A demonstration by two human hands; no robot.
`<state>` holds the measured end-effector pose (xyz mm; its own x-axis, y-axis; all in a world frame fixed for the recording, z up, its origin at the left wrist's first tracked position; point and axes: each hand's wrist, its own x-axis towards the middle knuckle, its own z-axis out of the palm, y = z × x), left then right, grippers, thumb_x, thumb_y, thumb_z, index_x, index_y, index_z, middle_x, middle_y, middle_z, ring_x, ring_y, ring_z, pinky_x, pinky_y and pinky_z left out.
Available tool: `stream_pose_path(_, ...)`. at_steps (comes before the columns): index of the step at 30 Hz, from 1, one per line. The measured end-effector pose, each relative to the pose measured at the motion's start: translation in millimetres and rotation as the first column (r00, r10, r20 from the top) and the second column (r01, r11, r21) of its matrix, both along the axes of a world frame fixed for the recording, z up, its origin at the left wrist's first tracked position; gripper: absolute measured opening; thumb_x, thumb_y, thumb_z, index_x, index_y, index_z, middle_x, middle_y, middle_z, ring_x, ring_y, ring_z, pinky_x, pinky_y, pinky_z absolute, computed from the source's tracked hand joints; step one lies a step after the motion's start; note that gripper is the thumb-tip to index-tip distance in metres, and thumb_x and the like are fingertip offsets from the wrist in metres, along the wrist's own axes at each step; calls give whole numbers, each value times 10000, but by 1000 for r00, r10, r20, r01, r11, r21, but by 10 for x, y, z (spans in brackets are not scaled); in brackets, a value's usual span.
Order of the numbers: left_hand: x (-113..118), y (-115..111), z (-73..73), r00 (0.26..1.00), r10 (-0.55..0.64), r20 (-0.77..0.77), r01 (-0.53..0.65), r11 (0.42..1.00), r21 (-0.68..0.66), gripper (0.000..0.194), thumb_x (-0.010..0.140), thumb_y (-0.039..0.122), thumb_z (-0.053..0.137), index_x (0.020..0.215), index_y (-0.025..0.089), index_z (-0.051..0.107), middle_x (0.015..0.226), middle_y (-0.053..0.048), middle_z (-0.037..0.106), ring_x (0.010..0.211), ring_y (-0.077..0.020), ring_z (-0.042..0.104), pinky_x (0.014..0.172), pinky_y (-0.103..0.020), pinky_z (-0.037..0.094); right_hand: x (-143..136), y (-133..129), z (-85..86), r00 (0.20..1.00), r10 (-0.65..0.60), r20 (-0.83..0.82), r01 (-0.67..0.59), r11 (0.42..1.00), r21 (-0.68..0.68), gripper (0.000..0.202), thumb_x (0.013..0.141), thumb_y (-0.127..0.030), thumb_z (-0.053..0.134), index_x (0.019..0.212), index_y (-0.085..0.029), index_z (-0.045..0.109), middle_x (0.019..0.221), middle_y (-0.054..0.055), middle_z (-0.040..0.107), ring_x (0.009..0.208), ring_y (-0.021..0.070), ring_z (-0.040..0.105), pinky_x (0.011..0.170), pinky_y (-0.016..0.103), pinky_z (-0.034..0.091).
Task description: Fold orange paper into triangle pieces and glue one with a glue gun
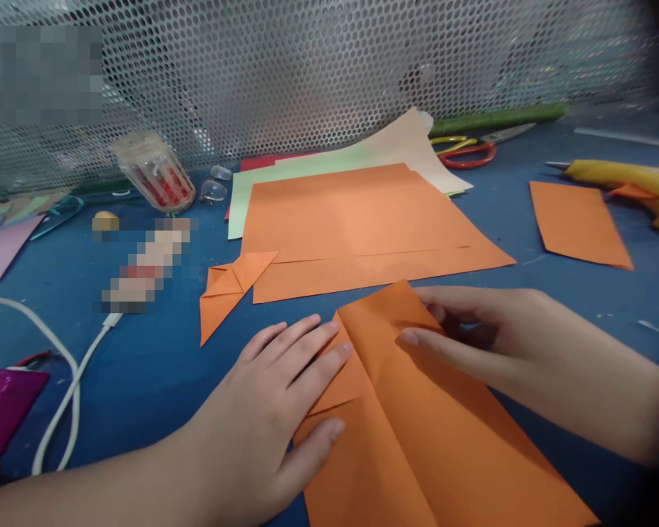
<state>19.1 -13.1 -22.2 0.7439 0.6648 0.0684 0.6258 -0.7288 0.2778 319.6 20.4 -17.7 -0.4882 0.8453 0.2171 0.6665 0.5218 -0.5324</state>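
A large sheet of orange paper lies before me, with a crease running down its middle and its far left corner folded over. My left hand rests flat on that folded flap, fingers stretched out. At the sheet's far right edge, my right hand pinches the paper, thumb on top and fingers underneath. Just beyond my left hand sits a small folded orange paper piece. Behind the sheet is a stack of coloured paper, with orange sheets uppermost.
Scissors and a yellow glue gun lie to the right, near a small orange paper piece. A clear jar leans at back left. A white cable runs along the left. Perforated metal mesh closes the back.
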Motion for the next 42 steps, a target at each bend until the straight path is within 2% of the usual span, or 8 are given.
stream_pose_path(3,-4,-4,-1,1000,-3,-22,4,1000,15,584,1123,258,464,1702,190,444,1780,-75,472,1657,-288,419,1341,-537,392,-22,30,-39,999,21,-50,-18,998,58,219,1070,-292,587,925,-256,746,611,-42,641,468,138,598,406,218,478)
stream_pose_path(5,-2,-8,-3,999,1,-42,0,1000,30,577,1136,272,452,1707,187,442,1773,-82,483,1666,-288,404,1341,-531,390,-15,61,-100,994,105,-32,-97,975,198,227,1069,-220,568,1052,-244,793,712,-16,679,533,129,639,477,211,528)
stream_pose_path(9,5,-11,-13,998,-3,-59,7,999,54,576,1147,290,443,1712,176,439,1786,-90,460,1684,-284,369,1353,-527,367,31,120,-196,958,275,82,-283,863,419,415,1124,-152,456,1407,-245,745,1172,97,812,983,184,812,867,294,683)
stream_pose_path(14,9,-7,-35,998,-19,-60,23,997,72,595,1140,263,438,1725,158,402,1830,-67,373,1716,-249,292,1368,-509,336,17,143,-108,855,436,281,-517,751,410,383,1145,-140,463,1402,-181,744,1420,110,794,1428,219,686,1206,374,574)
stream_pose_path(17,11,-1,-37,998,-23,-61,26,998,49,619,1135,273,443,1740,161,378,1834,-65,360,1717,-252,290,1366,-521,335,-16,119,-74,837,462,293,-545,752,371,400,1159,-168,452,1434,-205,739,1456,96,770,1451,212,658,1243,397,530)
stream_pose_path(22,11,14,-20,999,-22,-50,23,1000,19,652,1124,262,458,1761,185,344,1821,-60,387,1705,-252,324,1373,-515,317,-29,73,-84,831,468,301,-551,767,329,434,1150,-251,485,1490,-66,680,1485,167,733,1476,231,628,1265,386,464)
stream_pose_path(34,8,61,22,998,-13,-59,12,1000,-3,596,1103,299,517,1693,221,483,1836,-83,335,1715,-300,297,1351,-578,341,-7,90,-81,838,492,237,-544,792,277,465,1099,-277,581,1511,-86,681,1578,209,657,1566,270,522,1284,434,432)
stream_pose_path(42,6,175,80,995,-82,-55,81,996,-26,563,1097,385,608,1632,214,565,1811,-124,380,1697,-345,337,1342,-629,336,15,105,-90,842,497,209,-534,821,200,503,1087,-315,618,1568,-174,657,1609,140,646,1560,264,538,1301,460,423)
